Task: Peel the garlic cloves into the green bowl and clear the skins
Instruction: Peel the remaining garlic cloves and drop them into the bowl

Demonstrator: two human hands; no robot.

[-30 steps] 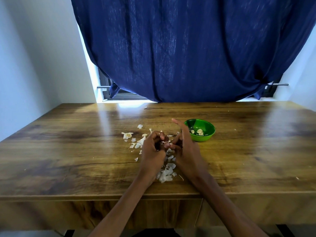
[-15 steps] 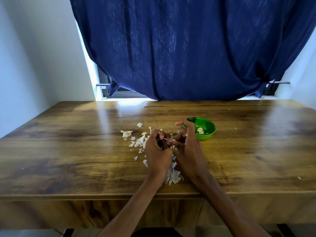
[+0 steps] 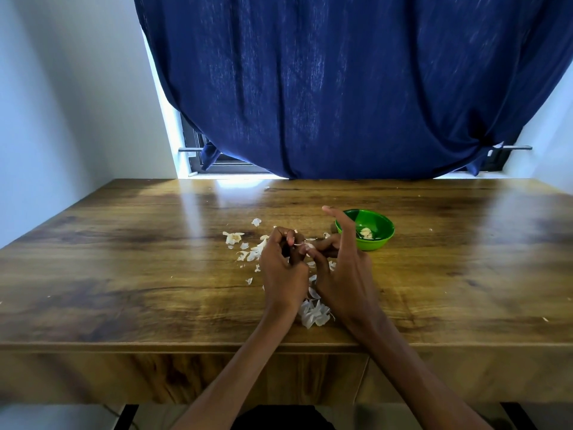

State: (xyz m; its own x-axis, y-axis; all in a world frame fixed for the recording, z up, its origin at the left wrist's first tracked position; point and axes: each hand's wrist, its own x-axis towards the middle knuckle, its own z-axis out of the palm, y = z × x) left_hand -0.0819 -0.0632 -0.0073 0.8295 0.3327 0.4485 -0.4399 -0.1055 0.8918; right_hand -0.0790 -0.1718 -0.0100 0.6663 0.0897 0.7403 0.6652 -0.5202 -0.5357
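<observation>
Peeling goes on near the table's [image 3: 124, 243] middle: left hand [image 3: 283, 274] fingers stay curled round a garlic clove [image 3: 307, 246], while the right hand [image 3: 342, 274] now pinches its skin, index finger raised. Green bowl [image 3: 379, 240] holds few cloves, and skins [image 3: 313, 311] remain scattered, so clearing is still ahead.

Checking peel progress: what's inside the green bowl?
The green bowl holds a few pale peeled garlic cloves near its middle. The right hand has a raised finger covering the bowl's left rim, so anything there is hidden.

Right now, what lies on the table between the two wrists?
Head view: a pile of white garlic skins lies between the left hand and right hand.
</observation>
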